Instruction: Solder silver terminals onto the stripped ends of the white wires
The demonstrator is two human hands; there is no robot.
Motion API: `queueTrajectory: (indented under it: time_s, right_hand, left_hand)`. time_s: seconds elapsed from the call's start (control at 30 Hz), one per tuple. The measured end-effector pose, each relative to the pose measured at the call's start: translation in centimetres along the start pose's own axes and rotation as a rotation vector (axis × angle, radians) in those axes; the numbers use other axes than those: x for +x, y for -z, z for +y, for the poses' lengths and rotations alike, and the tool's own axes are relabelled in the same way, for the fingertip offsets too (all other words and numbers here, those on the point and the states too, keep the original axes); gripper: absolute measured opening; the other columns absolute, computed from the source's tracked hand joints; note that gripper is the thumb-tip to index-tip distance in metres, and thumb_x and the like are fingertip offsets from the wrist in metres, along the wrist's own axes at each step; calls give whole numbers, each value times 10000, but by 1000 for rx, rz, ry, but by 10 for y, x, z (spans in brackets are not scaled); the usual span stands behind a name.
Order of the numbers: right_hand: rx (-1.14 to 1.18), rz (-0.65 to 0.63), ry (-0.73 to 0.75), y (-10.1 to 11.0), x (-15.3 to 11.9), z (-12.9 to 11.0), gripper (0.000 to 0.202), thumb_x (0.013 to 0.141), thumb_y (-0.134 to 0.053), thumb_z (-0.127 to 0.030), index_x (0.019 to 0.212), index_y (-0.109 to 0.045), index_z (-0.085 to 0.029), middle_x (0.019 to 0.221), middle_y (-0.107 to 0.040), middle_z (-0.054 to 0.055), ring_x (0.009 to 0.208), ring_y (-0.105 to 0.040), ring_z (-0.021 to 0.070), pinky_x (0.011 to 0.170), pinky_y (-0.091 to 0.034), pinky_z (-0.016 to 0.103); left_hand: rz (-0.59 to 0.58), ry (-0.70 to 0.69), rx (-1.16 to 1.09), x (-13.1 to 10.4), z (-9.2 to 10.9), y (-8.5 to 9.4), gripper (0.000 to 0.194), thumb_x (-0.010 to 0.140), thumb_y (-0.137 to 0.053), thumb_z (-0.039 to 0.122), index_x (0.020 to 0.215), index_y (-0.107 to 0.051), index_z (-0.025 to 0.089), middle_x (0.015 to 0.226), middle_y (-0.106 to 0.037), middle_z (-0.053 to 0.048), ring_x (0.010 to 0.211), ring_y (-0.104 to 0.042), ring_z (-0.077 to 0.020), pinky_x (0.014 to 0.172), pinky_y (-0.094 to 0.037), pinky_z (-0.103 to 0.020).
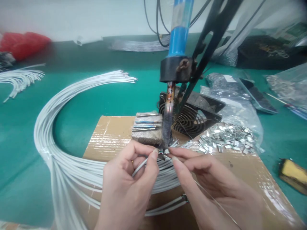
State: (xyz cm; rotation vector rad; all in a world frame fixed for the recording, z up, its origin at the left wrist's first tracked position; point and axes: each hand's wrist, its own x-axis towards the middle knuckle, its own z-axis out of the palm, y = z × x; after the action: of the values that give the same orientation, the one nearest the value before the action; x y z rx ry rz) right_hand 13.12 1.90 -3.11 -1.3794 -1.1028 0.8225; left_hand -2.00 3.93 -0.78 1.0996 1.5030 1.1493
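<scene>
My left hand [131, 179] pinches the end of a white cable [140, 167] between thumb and forefinger. My right hand [211, 182] holds a small silver metal piece [167, 151] at its fingertips, against the cable end. A thin wire [216, 201] runs from under the right fingers toward the bottom edge. Just above both sets of fingertips is the dark tip of a soldering iron [167, 127] with a blue handle [178, 38], fixed upright in a black clamp. The exact contact at the tip is small and partly hidden. Bundled white cables [74, 166] pass beneath my hands.
Brown cardboard [107, 134] covers part of the green table [21, 134]. A grey block [146, 135] with metal rods lies left of the iron, a black fan [192, 118] behind it. Loose metal pieces [230, 139], plastic bags [232, 95] and a yellow sponge [294, 172] are at the right.
</scene>
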Motion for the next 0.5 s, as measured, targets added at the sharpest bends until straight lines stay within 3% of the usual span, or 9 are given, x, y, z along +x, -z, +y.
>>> queueTrajectory:
  time_s: [0.27,0.43,0.5]
  right_hand:
    - [8,-5,15,2,0,2,194,971,-885,-324,796,-802,-305,1111,-940,-8,947,-913,180,853,-694,177]
    - [29,-30,11,11,-4,1,219,968,-893,-333,774,-797,-295,1061,-935,11,926,-913,199,834,-716,198]
    - [3,24,-30,19,-3,1,185,962,-906,-366,827,-810,-283,1014,-931,34,877,-912,222,791,-732,230]
  left_hand:
    - [26,-6,26,1,2,-3,95,934,-840,253,844,-813,244,739,-849,27,686,-806,-121,645,-615,-116]
    - [97,94,65,-16,7,-10,138,898,-829,321,783,-799,249,678,-773,30,597,-693,-132,586,-579,-171]
    - [53,74,159,-25,3,-10,199,923,-798,339,742,-794,256,587,-680,49,511,-593,-121,507,-493,-181]
